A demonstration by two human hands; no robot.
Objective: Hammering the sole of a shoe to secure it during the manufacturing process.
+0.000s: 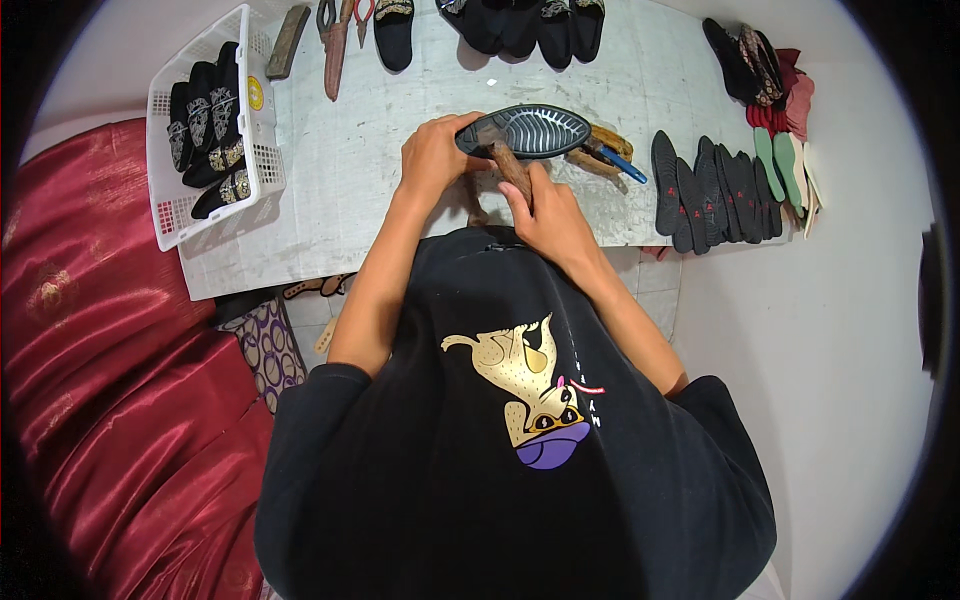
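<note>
A black shoe (545, 128) lies with its grey ribbed sole facing up near the front middle of the table. My left hand (436, 156) is closed round its left end, fingers partly hidden behind it. In my right hand (552, 215) is a hammer, gripped by its brown wooden handle (513, 172); its head (489, 136) is over the sole's left part, and I cannot tell if it touches. Below the shoe, a brown stand-like piece (474, 200) shows in part. Just right of the shoe lie a yellowish-brown tool (606, 142) and a blue pen-like tool (622, 164).
A white plastic basket (262, 150) of black embellished shoes stands at the left. Pincers (336, 50), red-handled pliers (362, 18) and more shoes (394, 35) line the far edge. Black soles (690, 195) lie in a row at right, beside green insoles (780, 165).
</note>
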